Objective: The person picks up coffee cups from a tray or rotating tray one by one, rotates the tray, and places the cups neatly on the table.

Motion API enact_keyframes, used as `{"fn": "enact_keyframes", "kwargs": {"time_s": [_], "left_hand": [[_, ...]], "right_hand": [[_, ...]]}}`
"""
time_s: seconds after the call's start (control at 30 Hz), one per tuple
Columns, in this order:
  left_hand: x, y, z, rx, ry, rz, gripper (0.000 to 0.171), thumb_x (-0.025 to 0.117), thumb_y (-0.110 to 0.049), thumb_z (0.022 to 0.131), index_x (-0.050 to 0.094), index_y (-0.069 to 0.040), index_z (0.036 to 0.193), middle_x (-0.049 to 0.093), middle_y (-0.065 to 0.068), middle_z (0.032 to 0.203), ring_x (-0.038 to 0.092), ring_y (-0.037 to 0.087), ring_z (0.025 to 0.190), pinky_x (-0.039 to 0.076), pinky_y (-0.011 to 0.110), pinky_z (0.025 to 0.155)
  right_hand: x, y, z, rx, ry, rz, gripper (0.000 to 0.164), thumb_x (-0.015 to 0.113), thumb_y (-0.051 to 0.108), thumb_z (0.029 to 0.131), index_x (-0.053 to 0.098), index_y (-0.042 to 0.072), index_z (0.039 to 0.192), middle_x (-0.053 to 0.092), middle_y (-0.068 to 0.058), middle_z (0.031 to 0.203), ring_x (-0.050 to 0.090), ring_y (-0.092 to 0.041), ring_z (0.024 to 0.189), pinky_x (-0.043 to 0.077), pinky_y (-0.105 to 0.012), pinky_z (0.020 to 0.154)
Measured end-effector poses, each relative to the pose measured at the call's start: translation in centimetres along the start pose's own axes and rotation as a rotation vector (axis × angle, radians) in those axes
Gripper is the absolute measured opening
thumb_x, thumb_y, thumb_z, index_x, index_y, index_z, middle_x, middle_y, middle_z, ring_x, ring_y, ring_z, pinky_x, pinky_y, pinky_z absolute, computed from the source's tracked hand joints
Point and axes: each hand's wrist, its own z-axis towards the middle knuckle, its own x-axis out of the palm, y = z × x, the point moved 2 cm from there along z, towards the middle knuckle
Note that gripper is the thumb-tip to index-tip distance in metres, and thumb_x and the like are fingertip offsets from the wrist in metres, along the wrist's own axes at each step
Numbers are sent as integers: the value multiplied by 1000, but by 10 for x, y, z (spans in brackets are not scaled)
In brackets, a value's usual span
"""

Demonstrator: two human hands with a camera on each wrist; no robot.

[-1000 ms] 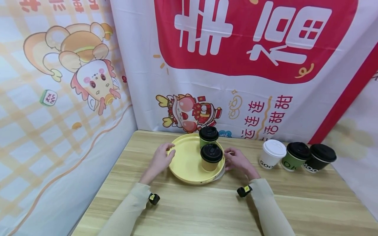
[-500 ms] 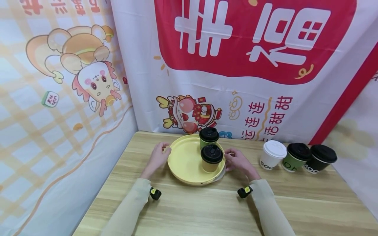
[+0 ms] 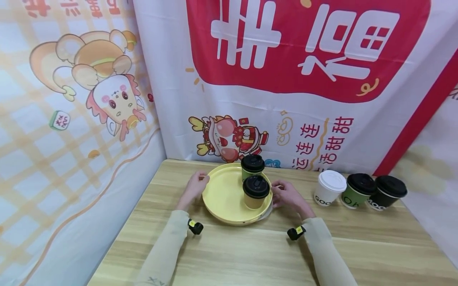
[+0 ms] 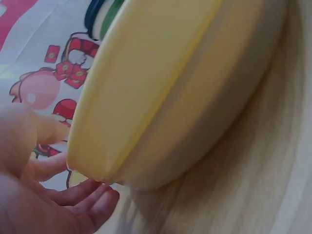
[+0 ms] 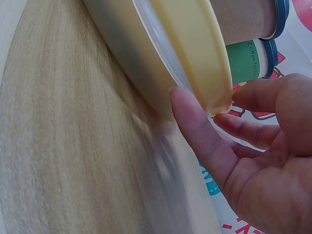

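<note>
A round yellow tray (image 3: 222, 194) with a raised rim stands between the hands. Toward its right side it carries a green cup (image 3: 247, 173) and, in front of that, a brown cup (image 3: 254, 201), each with a black lid. My left hand (image 3: 196, 184) is at the tray's left rim; in the left wrist view its curled fingers (image 4: 78, 192) meet the edge. Opposite, my right hand (image 3: 287, 194) holds the right rim, thumb (image 5: 190, 109) on the tray's side and the other fingers toward its upper edge. A pale edge (image 3: 265, 213) shows under the tray at its right front.
Three lidded paper cups stand in a row on the right: a white one (image 3: 327, 190), a green one (image 3: 354, 194) and a black one (image 3: 384, 194). The wooden table (image 3: 236, 254) meets a printed cloth backdrop (image 3: 171, 99) behind the tray.
My left hand, over the tray's left edge a second ago, has drawn off to the left and come back to the rim. My right hand, the tray and the cups stay in place.
</note>
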Motion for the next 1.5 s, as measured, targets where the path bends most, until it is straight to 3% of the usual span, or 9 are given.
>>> {"fn": "enact_keyframes", "kwargs": {"time_s": [0.2, 0.3, 0.57, 1.13, 1.33, 1.5], "left_hand": [[-3, 9, 2, 25, -55, -90, 32, 51, -13, 93, 55, 0, 121, 59, 19, 118, 55, 30, 109, 46, 40, 92], [-4, 14, 2, 0, -59, -116, 32, 51, -12, 93, 55, -1, 122, 58, 19, 119, 55, 30, 109, 46, 40, 92], [-3, 19, 5, -49, -58, -134, 32, 52, -12, 92, 57, -3, 122, 58, 17, 119, 52, 29, 110, 43, 40, 96], [-1, 16, 6, -33, -59, -134, 29, 53, -10, 91, 60, -2, 119, 59, 17, 116, 53, 26, 105, 44, 38, 93], [1, 14, 5, -31, -61, -134, 29, 53, -10, 92, 60, -2, 118, 59, 17, 115, 54, 26, 104, 44, 38, 92], [1, 14, 4, -27, -65, -134, 28, 52, -10, 92, 60, -1, 117, 60, 17, 114, 54, 25, 102, 45, 36, 90]], "right_hand": [[2, -1, 2, 3, 4, 7, 27, 50, 18, 95, 50, 0, 116, 59, -21, 100, 64, -30, 77, 55, -46, 67], [3, -1, 2, 15, -2, 1, 27, 51, 19, 95, 50, 2, 116, 60, -21, 100, 64, -31, 78, 55, -46, 68], [2, 1, 1, 11, -5, 6, 28, 50, 17, 95, 50, 1, 116, 59, -21, 100, 63, -31, 78, 55, -47, 67], [-2, 3, -3, -1, 1, -60, 29, 51, 21, 95, 51, 2, 117, 57, -20, 107, 64, -32, 81, 55, -47, 68], [-8, 18, -13, -62, -18, -161, 34, 46, 20, 97, 45, -2, 123, 55, -27, 110, 59, -44, 89, 52, -53, 72], [-14, 31, -17, -115, -16, -151, 43, 44, 23, 98, 39, -7, 129, 49, -32, 118, 55, -46, 99, 49, -56, 79]]}}
